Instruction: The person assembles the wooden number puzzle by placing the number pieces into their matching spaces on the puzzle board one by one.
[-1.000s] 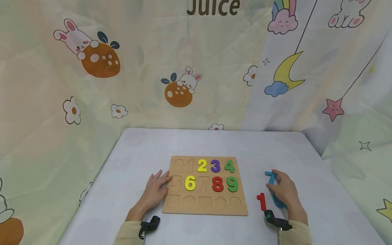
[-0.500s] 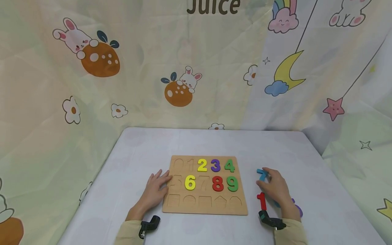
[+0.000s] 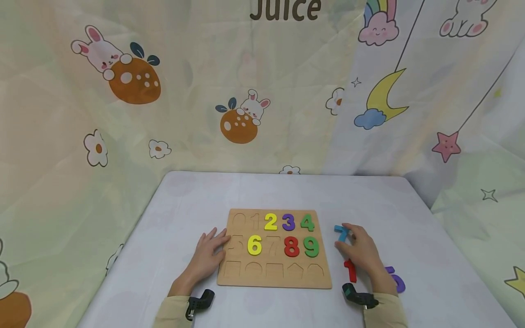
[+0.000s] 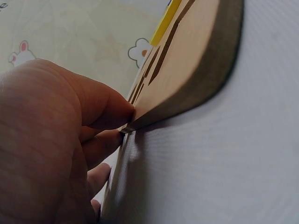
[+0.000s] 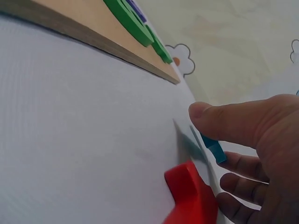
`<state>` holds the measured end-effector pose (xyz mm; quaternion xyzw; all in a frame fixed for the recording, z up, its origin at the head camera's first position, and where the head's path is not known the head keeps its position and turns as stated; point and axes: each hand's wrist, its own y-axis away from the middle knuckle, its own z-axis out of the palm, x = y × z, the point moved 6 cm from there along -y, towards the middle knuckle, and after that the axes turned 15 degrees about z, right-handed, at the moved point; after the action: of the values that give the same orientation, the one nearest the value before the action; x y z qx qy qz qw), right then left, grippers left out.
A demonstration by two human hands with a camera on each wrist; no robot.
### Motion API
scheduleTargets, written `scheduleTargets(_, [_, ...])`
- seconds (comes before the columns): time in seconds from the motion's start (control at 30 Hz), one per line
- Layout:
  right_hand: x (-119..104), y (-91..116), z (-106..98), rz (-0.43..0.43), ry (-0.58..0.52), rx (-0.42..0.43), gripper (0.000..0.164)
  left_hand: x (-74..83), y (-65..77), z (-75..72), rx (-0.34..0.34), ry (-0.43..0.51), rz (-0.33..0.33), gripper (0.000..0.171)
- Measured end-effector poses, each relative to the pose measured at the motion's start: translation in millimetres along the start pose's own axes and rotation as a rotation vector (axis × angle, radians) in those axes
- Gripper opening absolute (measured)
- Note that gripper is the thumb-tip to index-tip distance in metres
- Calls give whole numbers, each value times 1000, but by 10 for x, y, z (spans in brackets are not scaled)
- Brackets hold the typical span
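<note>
In the head view, my left hand (image 3: 209, 255) rests its fingertips against the left edge of a wooden number puzzle board (image 3: 254, 278). The left wrist view shows the thumb (image 4: 110, 107) and index finger close together at that edge. My right hand (image 3: 361, 248), to the right of the board, pinches a blue number 7 (image 3: 341, 231) between thumb and fingers; its lower part is hidden. A red number 1 (image 3: 350, 271) lies just below this hand, large in the right wrist view. Behind the right wrist, a purple number 5 (image 3: 397, 280) is partly covered.
The board bears a yellow 2 (image 3: 270, 222), purple 3 (image 3: 289, 222), green 4 (image 3: 307, 222), yellow 6 (image 3: 254, 245), red 8 (image 3: 291, 246) and green 9 (image 3: 311, 246). Other recesses show bare outlines. A white table (image 3: 197, 196) lies beneath, with a printed cloth (image 3: 184, 114) behind.
My right hand has moved left toward the board with the blue 7. The purple 5 has come into view, while a blue rounded piece is now hidden. My left hand stays put.
</note>
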<state>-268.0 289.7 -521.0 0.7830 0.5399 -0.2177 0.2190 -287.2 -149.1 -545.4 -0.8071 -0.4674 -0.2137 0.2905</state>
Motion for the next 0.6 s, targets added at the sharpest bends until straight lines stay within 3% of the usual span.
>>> scheduleTargets(0.33, [-93,0,102,-26,11,6,67,20,-2,-17,-7,8,6,44])
scheduleTargets(0.6, [-189,21,203,-61,26,16,58,21,-2,-19,-2,-1,14,44])
